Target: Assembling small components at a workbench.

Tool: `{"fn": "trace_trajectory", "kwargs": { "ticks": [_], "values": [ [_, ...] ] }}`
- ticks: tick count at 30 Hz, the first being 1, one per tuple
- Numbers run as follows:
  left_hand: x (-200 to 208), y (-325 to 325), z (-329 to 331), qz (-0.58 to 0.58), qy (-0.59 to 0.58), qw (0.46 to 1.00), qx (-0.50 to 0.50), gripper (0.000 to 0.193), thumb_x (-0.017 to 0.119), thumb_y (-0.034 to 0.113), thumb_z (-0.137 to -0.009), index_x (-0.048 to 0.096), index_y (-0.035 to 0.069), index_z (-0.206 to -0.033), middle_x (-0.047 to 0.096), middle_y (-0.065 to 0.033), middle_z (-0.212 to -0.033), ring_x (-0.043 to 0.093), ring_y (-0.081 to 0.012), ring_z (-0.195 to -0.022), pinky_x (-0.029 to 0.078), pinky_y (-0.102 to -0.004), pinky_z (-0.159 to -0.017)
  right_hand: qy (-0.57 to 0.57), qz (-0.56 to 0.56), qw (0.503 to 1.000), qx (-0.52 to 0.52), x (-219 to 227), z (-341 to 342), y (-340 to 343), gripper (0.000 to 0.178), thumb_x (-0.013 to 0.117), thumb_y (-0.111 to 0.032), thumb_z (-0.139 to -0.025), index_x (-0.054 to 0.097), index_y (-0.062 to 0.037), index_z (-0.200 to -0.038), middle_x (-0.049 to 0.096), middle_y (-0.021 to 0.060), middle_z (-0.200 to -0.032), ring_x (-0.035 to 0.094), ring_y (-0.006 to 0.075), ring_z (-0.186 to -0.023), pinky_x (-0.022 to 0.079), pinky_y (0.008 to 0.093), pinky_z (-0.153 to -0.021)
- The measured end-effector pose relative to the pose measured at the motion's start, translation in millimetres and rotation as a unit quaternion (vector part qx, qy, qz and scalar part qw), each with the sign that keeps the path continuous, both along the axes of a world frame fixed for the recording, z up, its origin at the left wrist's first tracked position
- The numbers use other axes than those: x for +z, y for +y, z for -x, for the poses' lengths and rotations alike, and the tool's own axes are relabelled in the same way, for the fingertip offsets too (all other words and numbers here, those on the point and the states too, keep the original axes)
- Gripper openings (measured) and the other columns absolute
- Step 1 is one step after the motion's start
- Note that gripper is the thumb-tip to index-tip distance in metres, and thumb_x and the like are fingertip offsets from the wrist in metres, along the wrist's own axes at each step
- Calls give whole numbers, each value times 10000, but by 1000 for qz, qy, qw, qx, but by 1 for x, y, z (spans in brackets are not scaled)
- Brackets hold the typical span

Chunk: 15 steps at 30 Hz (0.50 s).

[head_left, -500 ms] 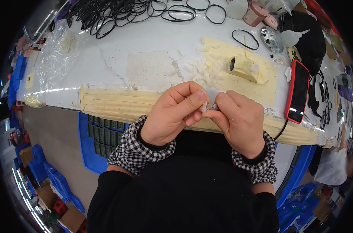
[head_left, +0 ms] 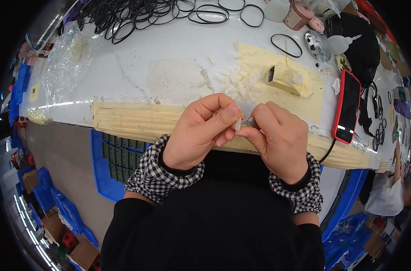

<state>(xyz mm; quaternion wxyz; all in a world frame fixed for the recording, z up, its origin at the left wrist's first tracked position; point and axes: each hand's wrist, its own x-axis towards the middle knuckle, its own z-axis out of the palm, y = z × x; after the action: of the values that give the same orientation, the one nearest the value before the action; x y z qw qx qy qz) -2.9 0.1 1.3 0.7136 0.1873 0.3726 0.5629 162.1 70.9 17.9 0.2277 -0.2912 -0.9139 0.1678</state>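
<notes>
- A white table (head_left: pixel 133 72) lies beyond both hands, loose white pieces (head_left: pixel 244 86) just past them.
- Left hand (head_left: pixel 194 133) pinches a small white piece (head_left: pixel 238 124) beside the right thumb; right hand (head_left: pixel 282 144) pinches a greyish item (head_left: pixel 250 122).
- A loose pinch could drop either.

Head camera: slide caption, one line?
Left hand pinching a small white piece beside the right hand, with scattered white pieces on the table beyond.

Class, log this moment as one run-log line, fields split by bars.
left hand: pinching white piece | right hand: pinching grey item, close to left hand | white pile: beyond hands | phone: right of right hand
</notes>
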Motion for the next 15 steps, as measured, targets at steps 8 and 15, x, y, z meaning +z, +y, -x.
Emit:
{"fn": "trace_trajectory", "kwargs": {
  "ticks": [8, 15],
  "values": [
    [5, 0, -2, 14, 40, 999, 0, 207, 501, 216, -968, 531, 47, -852, 533, -9, -764, 454, -23, -589, 349, -145, -493, -2, 0, 1000, 5, -2, -2, 1, 336, 653, -397, -780, 505, -96, -754, 467, 37, -645, 527, 213, -525, 408, 315, -465],
    [0, 0, 20, 2, 81, 985, 153, 177, 496, 193, -973, 567, 31, -962, 602, -20, -792, 537, -60, -641, 431, -176, -572, 65, 93, 992, -62, -13, -8, 1, 153, 696, -153, -768, 581, -79, -835, 548, 48, -749, 570, 216, -586, 443, 301, -499]
  ]
}}
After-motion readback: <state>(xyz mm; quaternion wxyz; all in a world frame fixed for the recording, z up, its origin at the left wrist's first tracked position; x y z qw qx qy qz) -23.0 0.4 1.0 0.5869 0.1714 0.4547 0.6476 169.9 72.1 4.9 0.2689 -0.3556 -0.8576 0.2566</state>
